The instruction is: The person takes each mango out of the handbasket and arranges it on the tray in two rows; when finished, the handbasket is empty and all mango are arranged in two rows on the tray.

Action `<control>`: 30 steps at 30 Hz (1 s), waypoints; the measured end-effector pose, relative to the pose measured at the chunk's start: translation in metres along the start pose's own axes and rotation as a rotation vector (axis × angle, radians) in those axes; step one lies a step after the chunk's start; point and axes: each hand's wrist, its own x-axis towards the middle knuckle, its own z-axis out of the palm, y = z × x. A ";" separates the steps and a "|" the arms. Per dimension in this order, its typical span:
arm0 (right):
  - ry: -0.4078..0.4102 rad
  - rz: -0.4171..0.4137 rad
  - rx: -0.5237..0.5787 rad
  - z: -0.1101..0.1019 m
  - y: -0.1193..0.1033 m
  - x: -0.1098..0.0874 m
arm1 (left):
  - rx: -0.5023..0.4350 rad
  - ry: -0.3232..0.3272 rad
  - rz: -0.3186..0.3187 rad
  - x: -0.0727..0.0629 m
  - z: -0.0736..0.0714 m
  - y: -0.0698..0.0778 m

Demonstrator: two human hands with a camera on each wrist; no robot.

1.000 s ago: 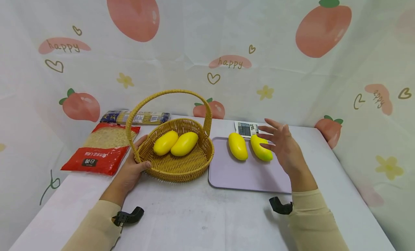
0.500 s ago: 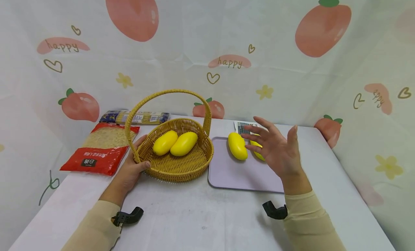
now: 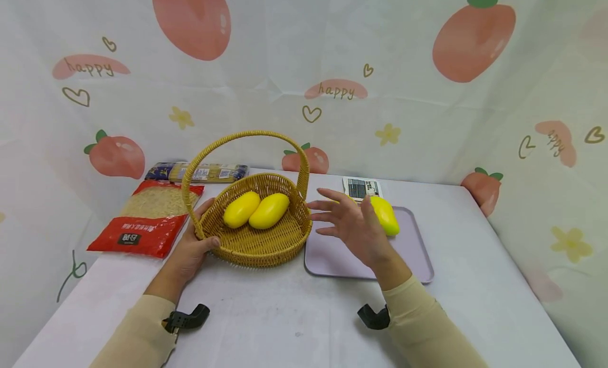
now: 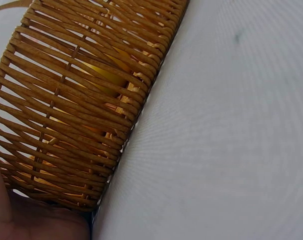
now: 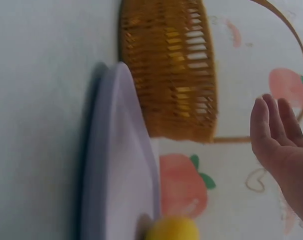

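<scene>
My left hand [image 3: 189, 254] holds the left side of a yellow wicker basket [image 3: 258, 249], its thumb at the rim. Inside the basket two yellow mangoes, a left one [image 3: 241, 209] and a right one [image 3: 268, 211], lie side by side. My right hand [image 3: 355, 229] is over the lilac tray [image 3: 410, 254], fingers spread toward the basket's right rim and nothing in its grasp. A greenish-yellow mango [image 3: 385, 216] lies on the tray just beyond that hand, which hides nearly all of another mango. The left wrist view shows the woven basket wall [image 4: 76, 100] close up.
A red bag of grain [image 3: 147, 220] lies left of the basket. Behind it is a pack of noodles [image 3: 209, 172] in blue and clear wrapping. A small white printed packet [image 3: 362, 187] sits behind the tray. A fruit-print curtain [image 3: 266, 67] hangs along the table's back.
My right hand has moved left across the tray toward the basket, uncovering the greenish mango and covering the other. My left hand and the basket have stayed put.
</scene>
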 end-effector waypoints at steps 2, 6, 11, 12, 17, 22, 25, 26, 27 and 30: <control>-0.004 0.017 0.012 0.007 0.007 0.008 | 0.000 0.002 -0.003 0.000 0.001 0.001; -0.001 0.054 0.023 0.019 0.017 0.022 | 0.001 0.008 -0.010 0.000 0.002 0.003; 0.010 0.083 0.039 0.028 0.024 0.042 | -0.014 0.014 -0.010 0.001 0.003 0.004; 0.015 0.085 0.040 0.029 0.026 0.046 | -0.018 0.014 -0.010 0.001 0.004 0.004; 0.067 0.092 0.050 0.030 0.033 0.066 | -0.009 0.013 -0.009 0.000 0.004 0.004; 0.137 0.111 0.045 0.029 0.044 0.083 | -0.012 0.012 -0.018 0.001 0.003 0.004; 0.169 0.122 0.014 0.028 0.053 0.090 | -0.014 0.017 -0.023 0.001 0.002 0.002; 0.172 0.121 0.000 0.028 0.056 0.093 | -0.012 0.018 -0.023 0.001 0.002 0.002; 0.175 0.119 -0.016 0.028 0.059 0.095 | -0.009 0.018 -0.020 0.001 0.002 0.001; 0.187 0.117 -0.091 0.027 0.063 0.101 | -0.003 0.013 -0.014 0.001 0.000 0.000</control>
